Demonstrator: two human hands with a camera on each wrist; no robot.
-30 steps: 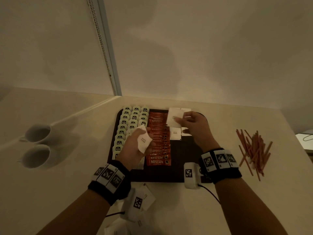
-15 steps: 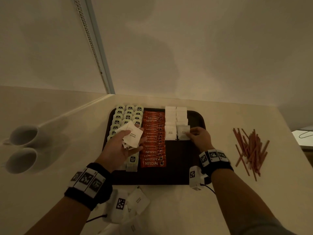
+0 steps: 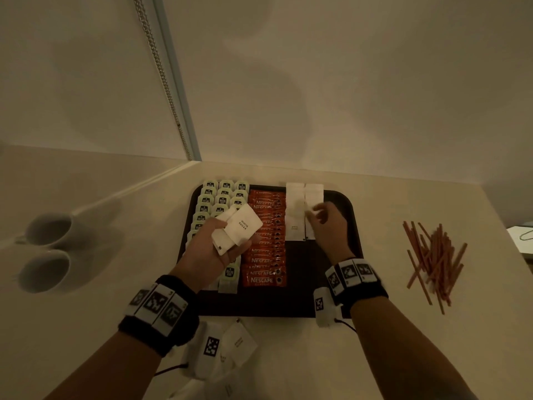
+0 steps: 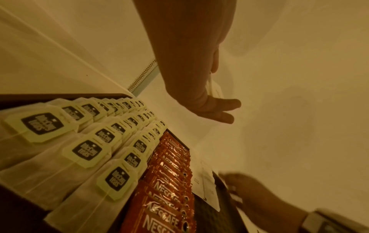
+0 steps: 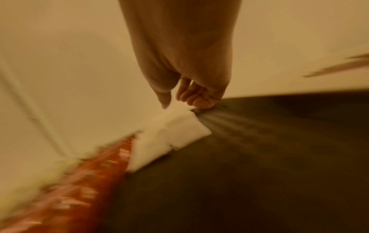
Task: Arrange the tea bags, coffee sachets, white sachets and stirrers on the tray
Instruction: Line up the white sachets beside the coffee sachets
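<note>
Left hand [image 3: 215,249] holds a fanned wad of white sachets [image 3: 238,229] above the tea bags [image 3: 219,197]; right hand [image 3: 328,226] fingers curl onto the tray [image 3: 343,203] rows. They're featherlight, floppy paper (slippery stacked), best pinched by edges.

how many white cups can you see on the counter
2. Both stand on the counter left of the tray, one behind the other: the far cup and the near cup. Any beyond the picture's left edge would not show.
</note>
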